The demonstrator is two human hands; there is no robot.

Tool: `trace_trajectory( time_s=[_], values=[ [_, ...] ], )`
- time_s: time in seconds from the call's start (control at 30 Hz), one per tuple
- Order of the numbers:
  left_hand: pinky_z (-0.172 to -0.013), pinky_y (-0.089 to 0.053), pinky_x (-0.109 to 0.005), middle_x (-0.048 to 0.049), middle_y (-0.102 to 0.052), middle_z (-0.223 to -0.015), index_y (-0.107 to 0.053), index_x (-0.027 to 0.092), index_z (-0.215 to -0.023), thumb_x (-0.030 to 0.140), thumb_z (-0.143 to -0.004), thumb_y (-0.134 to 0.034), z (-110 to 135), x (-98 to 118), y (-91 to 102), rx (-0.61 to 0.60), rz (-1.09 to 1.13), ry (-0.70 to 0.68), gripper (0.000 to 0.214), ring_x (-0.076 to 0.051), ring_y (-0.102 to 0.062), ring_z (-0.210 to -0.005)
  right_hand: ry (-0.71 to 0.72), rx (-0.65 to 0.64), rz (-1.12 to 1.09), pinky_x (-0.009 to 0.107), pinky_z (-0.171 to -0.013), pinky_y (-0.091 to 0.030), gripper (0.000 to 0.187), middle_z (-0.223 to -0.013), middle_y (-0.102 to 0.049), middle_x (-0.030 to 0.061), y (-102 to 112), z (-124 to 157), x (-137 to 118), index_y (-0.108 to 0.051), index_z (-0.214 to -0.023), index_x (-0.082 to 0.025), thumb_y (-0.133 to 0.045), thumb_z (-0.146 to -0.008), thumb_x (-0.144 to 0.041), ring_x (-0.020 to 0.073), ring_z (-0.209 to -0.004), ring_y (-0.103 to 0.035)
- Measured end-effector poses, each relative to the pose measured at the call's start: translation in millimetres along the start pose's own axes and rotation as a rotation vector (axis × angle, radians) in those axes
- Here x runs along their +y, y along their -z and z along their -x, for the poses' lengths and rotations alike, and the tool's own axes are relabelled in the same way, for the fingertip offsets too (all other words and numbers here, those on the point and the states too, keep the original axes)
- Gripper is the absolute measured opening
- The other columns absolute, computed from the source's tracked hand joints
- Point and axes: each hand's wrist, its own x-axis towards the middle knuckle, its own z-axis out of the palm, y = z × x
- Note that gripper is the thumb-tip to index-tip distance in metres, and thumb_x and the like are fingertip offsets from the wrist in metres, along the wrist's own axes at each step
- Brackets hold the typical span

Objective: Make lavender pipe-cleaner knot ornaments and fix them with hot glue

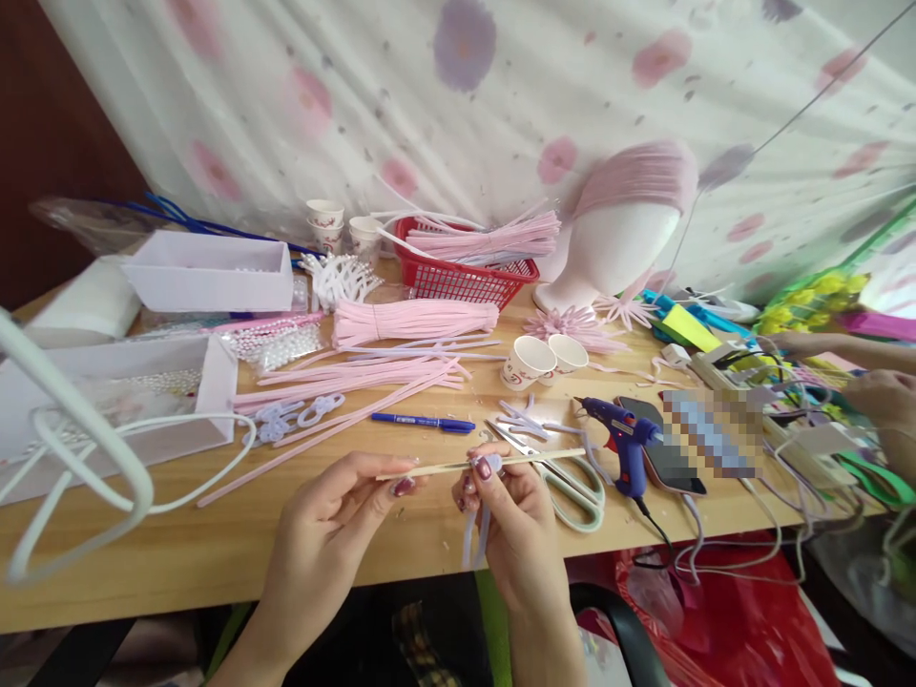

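My left hand (340,520) pinches the left end of a thin pale wooden stick (433,469) between thumb and fingertips. A lavender pipe cleaner (468,542) sits around the stick's middle, its two ends hanging down. My right hand (516,510) is closed on it, with the thumb pressing the lavender part against the stick. The stick's other end sticks out to the right, above green-handled scissors (583,491) lying on the table. Part of the wrapped section is hidden by my right fingers.
A blue pen (422,422), paper cups (528,363), pink pipe cleaners (415,322) and a red basket (468,280) lie beyond my hands. At right are a blue glue gun (630,448), a phone (665,458), cables and another person's hand (884,401). White boxes (215,386) stand left.
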Motion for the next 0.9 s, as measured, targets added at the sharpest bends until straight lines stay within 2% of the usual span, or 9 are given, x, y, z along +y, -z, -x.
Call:
trace_trajectory(
  time_s=[0.2,0.33,0.4,0.47,0.53,0.6,0.73,0.83,0.9],
  values=[
    [-0.082,-0.065,-0.027,-0.0012,-0.080,-0.084,-0.077,0.022,-0.085,0.028,-0.081,-0.078,7.4,-4.9,9.2,0.061,0.008,-0.023,0.007,-0.020,-0.079,-0.082,0.074,0.098,0.016,0.019,-0.054,-0.042,0.029,-0.054,-0.055,-0.0059,9.2,-8.8,-11.8,-0.072,-0.074,-0.019,-0.093,-0.069,-0.038,0.0076,-0.052,-0.051],
    [-0.078,-0.063,-0.019,0.0029,-0.081,-0.080,-0.076,0.025,-0.087,0.036,-0.078,-0.084,-0.5,-17.1,42.1,0.186,0.070,-0.032,0.016,-0.016,-0.078,-0.077,0.162,0.177,0.040,0.018,-0.055,-0.043,0.030,-0.055,-0.054,-0.0061,28.0,-18.8,-29.5,-0.071,-0.073,-0.019,-0.094,-0.067,-0.037,0.0068,-0.052,-0.048],
    [-0.081,-0.063,-0.021,0.0046,-0.081,-0.078,-0.076,0.026,-0.088,0.041,-0.076,-0.086,-7.2,-22.2,60.0,0.238,0.139,-0.061,0.022,-0.016,-0.078,-0.075,0.216,0.231,0.046,0.017,-0.056,-0.043,0.030,-0.057,-0.054,-0.0056,36.7,-21.9,-37.2,-0.071,-0.072,-0.019,-0.095,-0.066,-0.036,0.0065,-0.054,-0.047],
    [-0.085,-0.062,-0.021,0.0040,-0.083,-0.084,-0.076,0.025,-0.090,0.041,-0.074,-0.086,-13.3,-25.3,70.6,0.351,0.039,-0.033,0.025,-0.017,-0.078,-0.083,0.264,0.259,0.039,0.017,-0.056,-0.042,0.028,-0.059,-0.053,-0.0054,40.9,-22.2,-40.4,-0.072,-0.073,-0.018,-0.094,-0.068,-0.035,0.0065,-0.056,-0.046],
    [-0.090,-0.063,-0.029,0.0003,-0.084,-0.088,-0.076,0.023,-0.095,0.046,-0.074,-0.084,-19.0,-26.5,70.5,0.344,-0.104,0.032,0.032,-0.022,-0.079,-0.088,0.250,0.214,0.023,0.018,-0.055,-0.041,0.026,-0.059,-0.051,-0.0054,39.2,-20.0,-38.4,-0.075,-0.078,-0.019,-0.091,-0.071,-0.037,0.0068,-0.055,-0.044],
    [-0.093,-0.063,-0.040,-0.0046,-0.084,-0.095,-0.076,0.022,-0.103,0.051,-0.080,-0.076,-25.5,-26.7,61.7,0.247,-0.209,0.029,0.038,-0.028,-0.079,-0.094,0.160,0.113,-0.007,0.019,-0.052,-0.038,0.027,-0.059,-0.048,-0.0055,32.8,-16.3,-33.1,-0.077,-0.083,-0.019,-0.087,-0.076,-0.042,0.0066,-0.051,-0.041],
    [-0.096,-0.060,-0.048,-0.0116,-0.080,-0.115,-0.076,0.019,-0.116,0.043,-0.090,-0.058,-42.6,-27.5,40.1,0.084,-0.559,-0.251,0.040,-0.033,-0.073,-0.112,0.015,-0.052,-0.073,0.020,-0.049,-0.030,0.028,-0.058,-0.039,-0.0073,18.8,-9.6,-23.9,-0.078,-0.089,-0.018,-0.081,-0.082,-0.045,0.0053,-0.048,-0.028],
    [-0.097,-0.056,-0.052,-0.0151,-0.077,-0.119,-0.077,0.016,-0.116,0.033,-0.094,-0.051,-48.5,-26.6,33.1,0.120,-0.784,-0.551,0.038,-0.035,-0.070,-0.112,0.007,-0.126,-0.074,0.021,-0.049,-0.024,0.024,-0.059,-0.034,-0.0077,16.0,-7.3,-22.3,-0.077,-0.087,-0.019,-0.077,-0.086,-0.043,0.0069,-0.050,-0.023],
    [-0.098,-0.053,-0.052,-0.0137,-0.078,-0.112,-0.079,0.019,-0.113,0.029,-0.095,-0.053,-44.0,-22.0,30.5,0.180,-0.840,-0.656,0.033,-0.034,-0.070,-0.105,0.010,-0.168,-0.055,0.023,-0.050,-0.023,0.023,-0.060,-0.035,-0.0066,17.4,-6.6,-21.3,-0.076,-0.085,-0.019,-0.074,-0.088,-0.042,0.0084,-0.052,-0.024]
  ],
)
